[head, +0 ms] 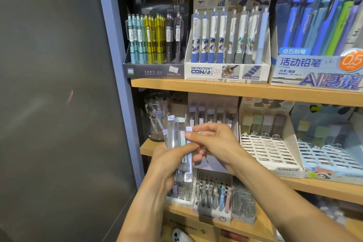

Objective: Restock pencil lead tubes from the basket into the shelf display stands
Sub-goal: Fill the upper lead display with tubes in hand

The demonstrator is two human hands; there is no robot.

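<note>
My left hand [167,165] grips a bundle of several clear pencil lead tubes [177,139], held upright in front of the middle shelf. My right hand [214,143] pinches one tube at the bundle's right side between thumb and forefinger. Behind my hands stands a white display stand [214,112] with lead tubes in its back rows. To its right a white panda display stand [269,149] has a grid of many unfilled slots and a few tubes at the back. The basket is out of view.
A clear round jar [157,116] of tubes stands at the shelf's left end. A blue panda stand [332,155] sits far right. Boxes of mechanical pencils [227,45] fill the upper shelf. Small lead displays [214,196] line the lower shelf. A dark panel [55,84] closes the left side.
</note>
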